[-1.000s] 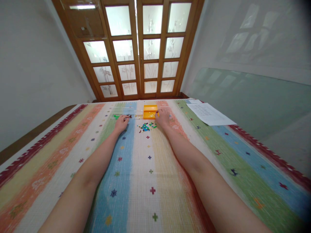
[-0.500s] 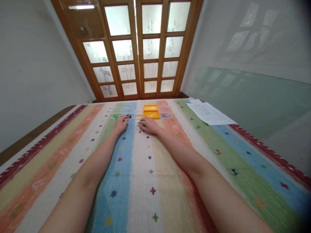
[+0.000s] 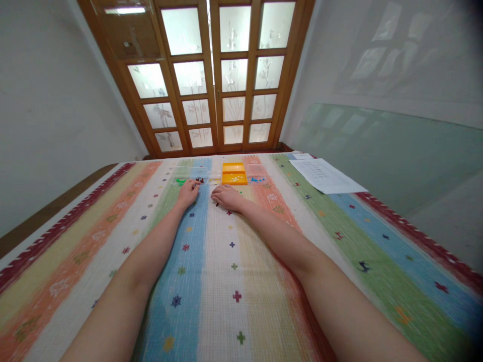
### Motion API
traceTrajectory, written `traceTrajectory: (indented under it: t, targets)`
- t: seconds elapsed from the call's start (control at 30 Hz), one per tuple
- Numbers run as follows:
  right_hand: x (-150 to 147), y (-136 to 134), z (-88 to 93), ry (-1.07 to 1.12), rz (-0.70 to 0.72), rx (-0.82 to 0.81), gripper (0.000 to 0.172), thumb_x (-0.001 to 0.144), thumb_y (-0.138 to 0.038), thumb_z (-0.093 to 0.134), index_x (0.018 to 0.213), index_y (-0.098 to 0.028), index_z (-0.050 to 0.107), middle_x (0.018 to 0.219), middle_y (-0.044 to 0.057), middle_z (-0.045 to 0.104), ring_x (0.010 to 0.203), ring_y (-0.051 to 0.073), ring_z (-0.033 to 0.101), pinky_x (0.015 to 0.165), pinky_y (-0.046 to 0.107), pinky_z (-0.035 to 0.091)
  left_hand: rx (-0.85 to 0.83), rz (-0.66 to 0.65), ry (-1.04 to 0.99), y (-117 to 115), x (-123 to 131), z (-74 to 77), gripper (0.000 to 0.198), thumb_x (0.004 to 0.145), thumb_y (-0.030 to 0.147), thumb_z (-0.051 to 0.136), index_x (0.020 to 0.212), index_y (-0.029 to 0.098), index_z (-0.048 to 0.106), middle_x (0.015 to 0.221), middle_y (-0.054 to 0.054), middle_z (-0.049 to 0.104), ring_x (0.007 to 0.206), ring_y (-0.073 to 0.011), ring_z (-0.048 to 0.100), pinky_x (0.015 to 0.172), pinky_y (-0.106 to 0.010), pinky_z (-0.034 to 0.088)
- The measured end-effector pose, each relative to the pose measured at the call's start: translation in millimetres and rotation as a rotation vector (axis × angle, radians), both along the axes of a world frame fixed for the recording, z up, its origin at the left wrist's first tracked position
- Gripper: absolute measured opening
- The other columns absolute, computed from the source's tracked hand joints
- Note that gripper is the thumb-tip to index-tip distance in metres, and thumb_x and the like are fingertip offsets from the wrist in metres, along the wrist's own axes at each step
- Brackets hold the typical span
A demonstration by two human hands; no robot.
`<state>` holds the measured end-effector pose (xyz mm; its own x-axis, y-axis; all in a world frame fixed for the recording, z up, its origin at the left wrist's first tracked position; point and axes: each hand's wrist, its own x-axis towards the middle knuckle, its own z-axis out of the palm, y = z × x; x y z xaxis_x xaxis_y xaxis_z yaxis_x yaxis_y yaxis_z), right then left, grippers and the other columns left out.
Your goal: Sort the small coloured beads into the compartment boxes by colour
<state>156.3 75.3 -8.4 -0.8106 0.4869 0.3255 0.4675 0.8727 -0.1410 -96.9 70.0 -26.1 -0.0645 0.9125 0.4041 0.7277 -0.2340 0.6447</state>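
My left hand (image 3: 187, 192) is at the near edge of a clear plastic box (image 3: 191, 184), its fingers bent together; whatever is at their tips is too small to make out. Green pieces (image 3: 180, 181) and dark red-brown pieces (image 3: 201, 180) lie in that box. To the right, my right hand (image 3: 228, 196) rests palm down on the tablecloth with curled fingers. Under it are small pieces, mostly covered, with a dark piece (image 3: 217, 204) showing at its near side. What those fingers hold is hidden. Just beyond stands an open yellow box (image 3: 234, 172) with white pieces.
A small clear box (image 3: 215, 181) of cream pieces sits left of the yellow one. Blue pieces (image 3: 258, 179) lie in a clear box on its right. Printed paper (image 3: 327, 176) lies at the table's right side. A striped tablecloth (image 3: 222, 281) covers the table.
My right hand has shifted slightly left and lower, covering more of the small pieces. The left hand stays at its box, with its fingers drawn closer together.
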Motion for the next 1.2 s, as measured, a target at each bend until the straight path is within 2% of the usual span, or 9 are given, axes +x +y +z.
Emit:
traceTrajectory:
  t: [0.2, 0.33, 0.4, 0.53, 0.67, 0.8, 0.87, 0.93, 1.2]
  targets:
    - [8.1, 9.1, -0.8, 0.128, -0.098, 0.032, 0.034, 0.113, -0.031, 0.048, 0.118, -0.021, 0.080, 0.128, 0.010, 0.076, 0.119, 0.024, 0.064, 0.108, 0.038, 0.040, 0.008, -0.021, 0.037, -3.2, 5.4, 3.0, 0.030, 0.097, 0.030, 0.054, 0.112, 0.023, 0.079, 0.128, -0.012, 0.069, 0.120, -0.0283, 0.064, 0.112, -0.044, 0.050]
    - [31.9, 24.7, 6.7, 0.282, -0.353, 0.068, 0.039, 0.113, -0.031, 0.043, 0.104, -0.021, 0.080, 0.116, 0.011, 0.077, 0.109, 0.025, 0.065, 0.104, 0.038, 0.041, 0.052, -0.065, 0.028, -5.0, 9.2, 4.3, 0.030, 0.096, 0.030, 0.055, 0.111, 0.023, 0.080, 0.131, -0.013, 0.068, 0.117, -0.0293, 0.065, 0.115, -0.045, 0.048]
    - [46.9, 34.2, 9.7, 0.351, -0.513, 0.079, 0.043, 0.112, -0.028, 0.041, 0.094, -0.019, 0.079, 0.102, 0.011, 0.077, 0.099, 0.025, 0.065, 0.096, 0.036, 0.044, 0.046, -0.067, 0.025, -6.2, 10.9, 5.5, 0.030, 0.096, 0.030, 0.055, 0.112, 0.023, 0.080, 0.132, -0.012, 0.068, 0.121, -0.0298, 0.065, 0.117, -0.045, 0.047]
    - [73.2, 51.6, 6.9, 0.481, -0.754, 0.076, 0.043, 0.109, -0.027, 0.041, 0.084, -0.017, 0.075, 0.091, 0.011, 0.075, 0.086, 0.024, 0.062, 0.082, 0.034, 0.043, 0.013, -0.056, 0.047, -8.1, 12.1, 8.0, 0.030, 0.097, 0.029, 0.054, 0.112, 0.025, 0.079, 0.132, -0.011, 0.069, 0.126, -0.0306, 0.063, 0.118, -0.047, 0.046]
    - [88.2, 62.8, -3.0, 0.563, -0.910, 0.014, 0.044, 0.108, -0.030, 0.039, 0.087, -0.018, 0.076, 0.091, 0.011, 0.075, 0.078, 0.022, 0.058, 0.073, 0.034, 0.040, 0.056, -0.068, 0.063, -7.9, 11.7, 6.8, 0.030, 0.098, 0.029, 0.053, 0.113, 0.023, 0.079, 0.133, -0.011, 0.068, 0.122, -0.0294, 0.066, 0.117, -0.046, 0.047]
    - [93.2, 68.2, -9.1, 0.540, -1.026, 0.014, 0.044, 0.107, -0.031, 0.038, 0.089, -0.018, 0.077, 0.098, 0.013, 0.075, 0.080, 0.023, 0.057, 0.075, 0.035, 0.040, 0.078, -0.106, 0.119, -8.4, 15.2, 4.0, 0.030, 0.099, 0.027, 0.053, 0.113, 0.023, 0.079, 0.130, -0.011, 0.070, 0.125, -0.0299, 0.064, 0.116, -0.046, 0.048]
    - [91.4, 68.8, -10.1, 0.519, -1.012, 0.036, 0.043, 0.107, -0.030, 0.039, 0.087, -0.018, 0.076, 0.100, 0.014, 0.075, 0.086, 0.025, 0.059, 0.079, 0.035, 0.042, 0.054, -0.129, 0.173, -10.2, 19.1, 4.4, 0.030, 0.099, 0.026, 0.053, 0.113, 0.024, 0.079, 0.128, -0.011, 0.071, 0.124, -0.0298, 0.065, 0.114, -0.046, 0.049]
    - [85.9, 67.0, -10.1, 0.499, -0.923, 0.045, 0.041, 0.106, -0.029, 0.042, 0.086, -0.018, 0.076, 0.097, 0.014, 0.074, 0.089, 0.025, 0.060, 0.081, 0.035, 0.043, 0.038, -0.159, 0.234, -13.1, 24.1, 6.7, 0.029, 0.100, 0.027, 0.053, 0.113, 0.024, 0.079, 0.125, -0.010, 0.072, 0.121, -0.0289, 0.066, 0.113, -0.046, 0.050]
    - [46.7, 39.1, -4.7, 0.305, -0.337, -0.009, 0.021, 0.099, -0.020, 0.061, 0.088, -0.018, 0.078, 0.093, 0.008, 0.075, 0.088, 0.021, 0.062, 0.083, 0.031, 0.044, 0.018, -0.361, 0.405, -24.1, 45.5, 14.2, 0.027, 0.101, 0.028, 0.057, 0.112, 0.022, 0.081, 0.115, -0.008, 0.077, 0.112, -0.0253, 0.068, 0.106, -0.040, 0.052]
